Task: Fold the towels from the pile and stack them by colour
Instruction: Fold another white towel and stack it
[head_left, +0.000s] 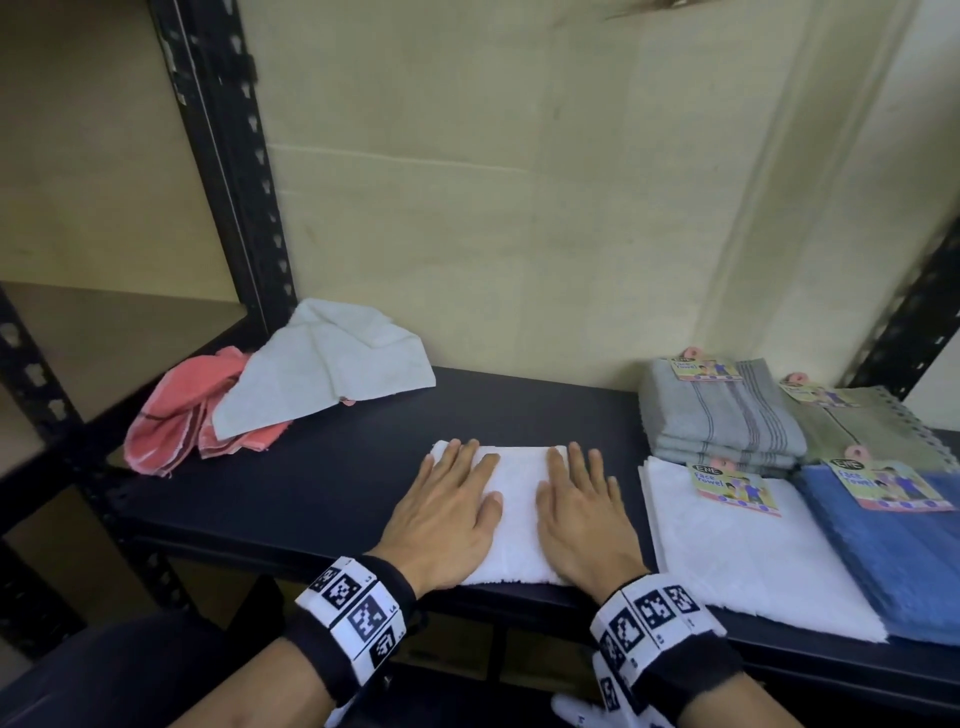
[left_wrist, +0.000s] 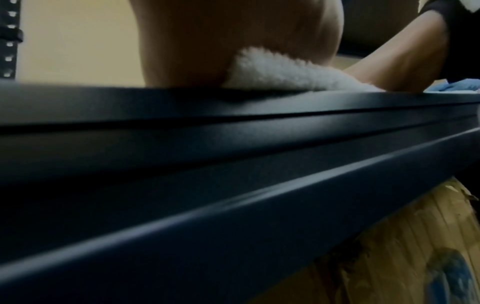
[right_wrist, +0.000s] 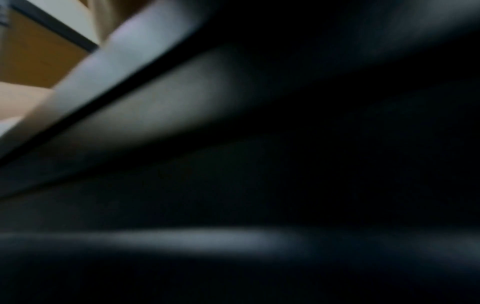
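Under both palms: a folded white towel (head_left: 514, 514) lies on the dark shelf (head_left: 332, 499), near its front edge.
Left hand (head_left: 449, 512): flat on the towel's left half, fingers straight and spread, gripping nothing.
Right hand (head_left: 584, 512): flat on the towel's right half, fingers straight, gripping nothing.
Head view only: shows both hands, the whole shelf top and every pile.
Left wrist view only: from below the shelf lip, shows the towel's fluffy front edge (left_wrist: 280, 76) bulging under the heel of the left hand (left_wrist: 233, 41), and a cardboard box (left_wrist: 405, 246) beneath the shelf.
Right wrist view: dark and blurred; nothing of the fingers or towel can be made out.
Towel's look: plain white terry, a neat upright rectangle, edges squared.
Left of the hands, further back: a loose pile, with a crumpled pale towel (head_left: 327, 364) lying over a crumpled pink towel (head_left: 182, 415).
Right of the hands, just beside: a white stack (head_left: 748, 551), then a blue stack (head_left: 893, 556) touching it.
Behind those: a grey stack (head_left: 722, 415) and a green stack (head_left: 872, 426), all with paper labels.
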